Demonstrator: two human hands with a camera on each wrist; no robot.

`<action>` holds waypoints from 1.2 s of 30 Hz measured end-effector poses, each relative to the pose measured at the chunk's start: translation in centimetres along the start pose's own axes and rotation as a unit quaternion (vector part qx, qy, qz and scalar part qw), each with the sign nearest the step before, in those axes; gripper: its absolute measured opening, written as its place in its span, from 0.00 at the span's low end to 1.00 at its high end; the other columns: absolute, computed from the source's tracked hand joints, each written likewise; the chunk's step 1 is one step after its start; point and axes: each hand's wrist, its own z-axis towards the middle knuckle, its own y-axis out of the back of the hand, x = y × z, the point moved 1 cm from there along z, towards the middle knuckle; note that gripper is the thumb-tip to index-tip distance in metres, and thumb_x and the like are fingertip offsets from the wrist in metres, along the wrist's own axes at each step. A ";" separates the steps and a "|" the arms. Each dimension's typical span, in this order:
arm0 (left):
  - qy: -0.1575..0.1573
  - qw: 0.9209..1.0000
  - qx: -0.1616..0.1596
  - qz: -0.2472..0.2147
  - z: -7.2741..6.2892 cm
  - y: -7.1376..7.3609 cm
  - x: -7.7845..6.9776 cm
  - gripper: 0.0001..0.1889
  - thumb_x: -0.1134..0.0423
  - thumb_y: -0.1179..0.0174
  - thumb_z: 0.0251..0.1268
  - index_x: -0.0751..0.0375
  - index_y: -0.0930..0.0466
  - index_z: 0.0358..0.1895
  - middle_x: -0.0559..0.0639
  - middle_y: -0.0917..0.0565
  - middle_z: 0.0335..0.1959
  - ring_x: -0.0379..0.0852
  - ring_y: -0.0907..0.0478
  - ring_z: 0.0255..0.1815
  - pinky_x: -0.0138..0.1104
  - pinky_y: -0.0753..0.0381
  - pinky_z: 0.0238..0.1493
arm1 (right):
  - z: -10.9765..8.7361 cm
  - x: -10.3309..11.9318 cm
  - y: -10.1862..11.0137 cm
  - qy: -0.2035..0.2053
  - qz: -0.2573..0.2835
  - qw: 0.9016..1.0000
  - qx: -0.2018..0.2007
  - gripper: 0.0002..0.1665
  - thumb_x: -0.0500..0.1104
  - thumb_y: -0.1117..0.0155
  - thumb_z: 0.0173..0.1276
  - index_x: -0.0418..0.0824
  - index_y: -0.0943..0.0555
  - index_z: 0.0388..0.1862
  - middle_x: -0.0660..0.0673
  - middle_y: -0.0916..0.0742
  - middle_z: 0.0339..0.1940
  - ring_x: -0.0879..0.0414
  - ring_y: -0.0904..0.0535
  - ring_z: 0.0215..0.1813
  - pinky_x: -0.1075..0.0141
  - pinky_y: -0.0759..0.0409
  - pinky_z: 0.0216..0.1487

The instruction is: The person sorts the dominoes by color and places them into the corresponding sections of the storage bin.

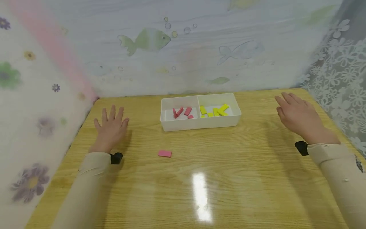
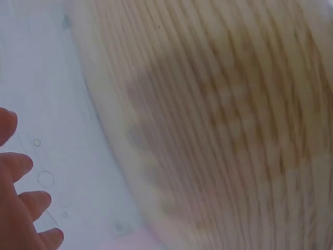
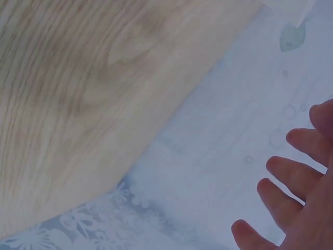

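Observation:
My left hand (image 1: 111, 132) is over the left part of the table with fingers spread and nothing in it. Over the right part my right hand (image 1: 298, 116) holds nothing, its fingers extended toward the back. Between the hands, near the back edge, stands a white two-compartment box (image 1: 200, 124). Several pink flat blocks (image 1: 187, 111) lie in its left compartment, and several yellow flat blocks (image 1: 224, 107) in its right one. One loose pink block (image 1: 165, 154) lies on the table in front of the box, nearer to the left hand. Both wrist views show spread fingers and bare wood.
The wooden table (image 1: 234, 178) meets a fish-patterned sheet (image 1: 194, 70) at the back. A flowered sheet (image 1: 34, 127) lines the left side, and a white floral lace curtain (image 1: 351, 86) the right. Black wrist straps (image 1: 301, 148) show by the sleeves.

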 end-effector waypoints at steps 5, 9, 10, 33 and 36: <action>-0.005 1.000 0.023 0.012 0.0 -0.2 0.8 0.40 0.33 0.73 0.63 0.54 0.63 0.71 0.60 0.68 0.70 0.60 0.83 0.65 0.68 0.76 0.50 | 0.2 -0.3 0.0 -0.010 0.024 0.999 0.025 0.35 0.54 0.67 0.73 0.31 0.50 0.68 0.28 0.46 0.67 0.33 0.54 0.66 0.38 0.53 0.58; -0.039 0.996 0.059 0.048 -0.1 -1.1 0.8 0.45 0.27 0.65 0.54 0.52 0.57 0.71 0.58 0.64 0.71 0.62 0.75 0.68 0.68 0.74 0.52 | 0.5 0.0 -0.5 -0.004 0.033 0.998 0.044 0.41 0.61 0.71 0.70 0.32 0.51 0.69 0.27 0.47 0.66 0.32 0.55 0.66 0.39 0.54 0.59; -0.048 0.995 0.064 0.055 -0.2 -1.3 0.8 0.46 0.27 0.63 0.53 0.52 0.55 0.70 0.58 0.63 0.71 0.62 0.73 0.68 0.67 0.73 0.52 | 0.6 0.1 -0.6 -0.001 0.035 0.998 0.049 0.42 0.63 0.71 0.70 0.32 0.52 0.69 0.27 0.47 0.66 0.32 0.55 0.66 0.39 0.54 0.59; -0.186 0.978 0.097 0.001 -2.2 -2.9 -3.2 0.41 0.28 0.48 0.44 0.47 0.36 0.60 0.48 0.33 0.50 0.46 0.34 0.49 0.44 0.31 0.48 | 3.2 5.7 -5.2 -0.017 0.352 0.931 0.098 0.40 0.62 0.69 0.70 0.39 0.56 0.71 0.34 0.45 0.69 0.36 0.53 0.67 0.41 0.53 0.61; -0.189 0.974 0.122 -0.025 -2.7 -3.1 -4.1 0.38 0.29 0.46 0.42 0.46 0.33 0.56 0.43 0.31 0.45 0.41 0.31 0.43 0.38 0.29 0.44 | 3.4 6.7 -5.8 -0.038 0.455 0.884 0.099 0.40 0.63 0.67 0.69 0.43 0.56 0.72 0.38 0.46 0.70 0.39 0.51 0.68 0.43 0.50 0.62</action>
